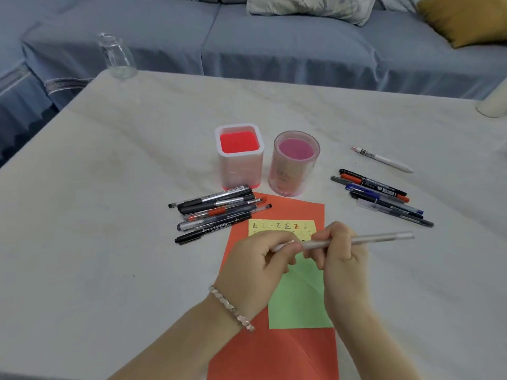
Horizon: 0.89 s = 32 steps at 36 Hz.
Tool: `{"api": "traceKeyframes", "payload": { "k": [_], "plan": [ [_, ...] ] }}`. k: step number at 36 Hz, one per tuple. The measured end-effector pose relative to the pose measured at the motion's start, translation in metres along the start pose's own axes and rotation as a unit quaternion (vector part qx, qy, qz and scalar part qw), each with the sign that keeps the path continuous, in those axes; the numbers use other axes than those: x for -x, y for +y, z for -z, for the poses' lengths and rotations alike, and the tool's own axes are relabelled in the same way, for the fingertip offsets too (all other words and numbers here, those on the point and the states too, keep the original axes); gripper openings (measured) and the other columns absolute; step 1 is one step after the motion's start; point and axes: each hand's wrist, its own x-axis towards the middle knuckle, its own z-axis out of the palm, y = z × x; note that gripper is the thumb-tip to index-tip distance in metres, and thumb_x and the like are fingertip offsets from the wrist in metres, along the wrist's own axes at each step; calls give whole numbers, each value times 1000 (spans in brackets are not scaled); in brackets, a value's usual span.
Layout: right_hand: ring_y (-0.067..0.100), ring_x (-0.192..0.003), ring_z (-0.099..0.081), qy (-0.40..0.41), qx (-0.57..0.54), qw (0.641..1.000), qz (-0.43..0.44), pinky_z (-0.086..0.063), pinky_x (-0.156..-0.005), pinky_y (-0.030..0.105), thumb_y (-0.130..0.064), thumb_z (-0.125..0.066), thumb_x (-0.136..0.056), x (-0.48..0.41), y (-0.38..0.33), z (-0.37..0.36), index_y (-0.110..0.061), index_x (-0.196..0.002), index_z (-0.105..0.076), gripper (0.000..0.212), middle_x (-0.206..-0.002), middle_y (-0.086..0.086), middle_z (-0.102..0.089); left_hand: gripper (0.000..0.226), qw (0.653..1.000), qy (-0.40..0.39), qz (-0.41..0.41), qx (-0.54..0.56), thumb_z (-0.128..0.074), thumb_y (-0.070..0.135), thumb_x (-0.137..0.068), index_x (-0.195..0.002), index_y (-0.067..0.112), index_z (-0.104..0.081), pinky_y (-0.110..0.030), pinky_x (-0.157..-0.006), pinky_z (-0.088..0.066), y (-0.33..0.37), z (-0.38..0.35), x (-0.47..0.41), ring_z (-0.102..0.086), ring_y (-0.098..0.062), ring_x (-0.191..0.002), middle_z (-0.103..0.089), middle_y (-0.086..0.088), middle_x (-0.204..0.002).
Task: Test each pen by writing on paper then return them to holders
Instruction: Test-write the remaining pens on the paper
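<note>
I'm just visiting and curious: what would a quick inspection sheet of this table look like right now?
Surface: white cloth-covered table, slightly creased.
Job's things: square white holder with red inside and round translucent pink holder, both empty; left pile of dark pens; right pile of dark pens; lone white pen; orange paper sheet carrying a marked yellow note and a green note.
Clutter: clear glass jar at the far left corner.
Hands: left hand and right hand both grip one silver-grey pen above the notes.
Cables: nothing seen.
Surroundings: blue sofa, mustard cushion.
</note>
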Motion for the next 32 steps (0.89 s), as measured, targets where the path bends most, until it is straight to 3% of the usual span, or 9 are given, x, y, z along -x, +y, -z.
{"api": "traceKeyframes", "payload": {
  "k": [4, 9, 11, 13, 16, 21, 23, 27, 32],
  "plan": [
    [18, -48, -42, -83, 21, 995, -58, -39, -60, 35, -17, -37, -95, 0, -5, -25, -10, -57, -51, 42, -35, -4, -38, 22, 988, 36, 119, 97, -62, 10, -85, -71, 25, -69, -22, -56, -53, 3, 29, 5, -60, -6, -53, -65, 4, -58],
    [6, -44, -46, -297, 135, 945, 7, -38, -51, 15, -28, -42, -95, 8, -22, -71, -8, -64, -60, 41, -46, -1, -53, 20, 922, 219, 192, 257, -64, -4, -80, -66, 11, -69, -20, -55, -54, 5, 86, 23, -59, -8, -51, -63, -1, -56],
    [4, -45, -50, -369, 164, 915, 9, -42, -52, 12, -19, -54, -90, 13, -27, -97, -8, -74, -62, 21, -52, -1, -59, 17, 899, 308, 177, 258, -66, -4, -78, -69, 10, -67, -21, -57, -55, 5, 115, 37, -61, -8, -55, -64, 1, -60],
    [4, -48, -53, -432, 191, 881, 0, -47, -57, 15, -8, -60, -86, 20, -29, -124, -12, -79, -60, 8, -57, 0, -61, 16, 884, 387, 143, 219, -67, -4, -77, -71, 11, -67, -20, -59, -55, 4, 145, 58, -62, -8, -59, -65, 4, -63],
    [9, -55, -56, -503, 266, 822, 29, -48, -67, 25, -8, -58, -87, 37, -28, -166, -18, -77, -59, 14, -62, -1, -63, 18, 862, 483, 103, 114, -68, 0, -77, -72, 18, -66, -13, -63, -50, 3, 185, 96, -63, -5, -66, -67, 14, -67],
    [6, -64, -59, -586, 350, 726, 87, -45, -62, 17, -20, -51, -89, 82, -23, -231, -23, -82, -58, 11, -71, -7, -66, 30, 816, 572, 80, -37, -65, 3, -82, -71, 29, -60, -5, -68, -43, -8, 237, 168, -60, 6, -77, -64, 13, -90],
    [5, -68, -60, -612, 370, 691, 111, -45, -60, 16, -24, -50, -90, 101, -20, -254, -25, -82, -59, 12, -74, -9, -67, 31, 797, 588, 104, -94, -63, 4, -84, -73, 33, -59, -3, -67, -41, -17, 254, 196, -58, 8, -78, -61, 13, -92],
    [12, -79, -62, -642, 408, 631, 153, -49, -73, 27, -25, -46, -90, 136, -9, -289, -23, -85, -60, 15, -77, -9, -67, 24, 751, 608, 191, -173, -59, 8, -87, -80, 30, -60, -1, -63, -39, -52, 279, 247, -59, 0, -76, -57, 8, -88],
    [17, -87, -62, -648, 445, 588, 190, -47, -77, 26, -26, -45, -90, 159, 8, -311, -21, -89, -61, 17, -86, -4, -67, 13, 722, 570, 350, -180, -59, 6, -86, -97, 6, -66, -26, -75, -42, -117, 294, 292, -58, -21, -84, -56, -2, -91]
  ]
}}
